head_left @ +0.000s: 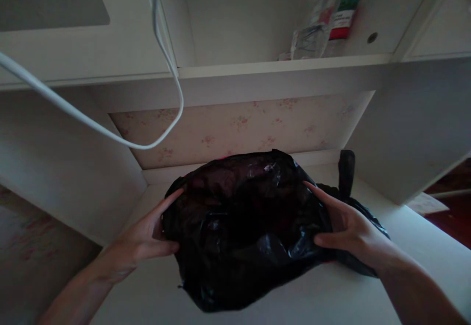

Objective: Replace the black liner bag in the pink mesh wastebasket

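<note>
A large, shiny black plastic bag (250, 231) is held between my two hands over a white surface. Something pinkish shows faintly through its upper part, but I cannot make out what it is. At the bag's left side, my left hand (147, 236) grips it with the thumb on the near face and the fingers along the edge. My right hand (346, 227) holds the opposite side the same way. Behind the right hand lies another black item (362, 212) with an upright strap or handle, partly hidden by my hand.
The white desktop (412, 251) runs below, bounded by white side panels. A white cable (91, 126) loops down at the left. On the shelf (287, 67) above stand a clear plastic package (312, 35) and a red and green pack (346, 11). Papers (429, 203) lie at the right.
</note>
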Motion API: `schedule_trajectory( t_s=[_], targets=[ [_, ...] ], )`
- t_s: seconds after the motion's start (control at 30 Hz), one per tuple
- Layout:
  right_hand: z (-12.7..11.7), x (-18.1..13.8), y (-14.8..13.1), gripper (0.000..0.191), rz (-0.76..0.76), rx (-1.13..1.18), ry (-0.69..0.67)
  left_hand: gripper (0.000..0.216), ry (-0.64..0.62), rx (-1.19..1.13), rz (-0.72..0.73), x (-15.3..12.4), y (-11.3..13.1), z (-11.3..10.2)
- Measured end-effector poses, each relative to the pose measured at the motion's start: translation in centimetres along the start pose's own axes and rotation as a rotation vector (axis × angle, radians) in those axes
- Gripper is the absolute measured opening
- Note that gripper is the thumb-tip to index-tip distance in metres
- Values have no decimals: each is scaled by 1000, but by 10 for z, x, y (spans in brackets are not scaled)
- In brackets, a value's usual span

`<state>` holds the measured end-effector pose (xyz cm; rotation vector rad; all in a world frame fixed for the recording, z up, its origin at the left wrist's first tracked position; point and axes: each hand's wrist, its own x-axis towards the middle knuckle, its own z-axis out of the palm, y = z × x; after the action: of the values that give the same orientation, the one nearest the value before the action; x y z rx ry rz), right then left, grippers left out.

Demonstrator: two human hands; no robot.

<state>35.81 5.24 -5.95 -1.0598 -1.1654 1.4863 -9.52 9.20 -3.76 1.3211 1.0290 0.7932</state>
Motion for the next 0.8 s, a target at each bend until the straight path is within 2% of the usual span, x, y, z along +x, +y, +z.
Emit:
schedule_trajectory(
  t_s=[0.1,0.2,0.3,0.37,0.47,0.57,0.63,0.73,0.8],
  targets=[
    [-4,10,12,113,-14,31,66,112,117,119,34,9,-11,3],
    [-10,25,20,96,-15,65,54,113,152,128,22,21,-15,7],
    [-15,39,21,67,-10,134,78,99,120,64,-91,30,-12,9],
    [-15,45,15,61,-32,131,177,82,158,-2,-103,34,-5,9],
    [-7,54,1,54,-111,45,341,63,370,-119,-21,44,7,9],
    [3,64,-12,45,-116,-6,335,42,516,-183,50,60,16,9],
    [8,74,-18,41,-58,-11,288,32,502,-122,69,73,20,9],
    [11,92,-22,41,38,7,258,45,455,16,63,96,24,8],
    [11,103,-24,40,45,20,248,52,424,60,57,109,26,5]
  ],
)
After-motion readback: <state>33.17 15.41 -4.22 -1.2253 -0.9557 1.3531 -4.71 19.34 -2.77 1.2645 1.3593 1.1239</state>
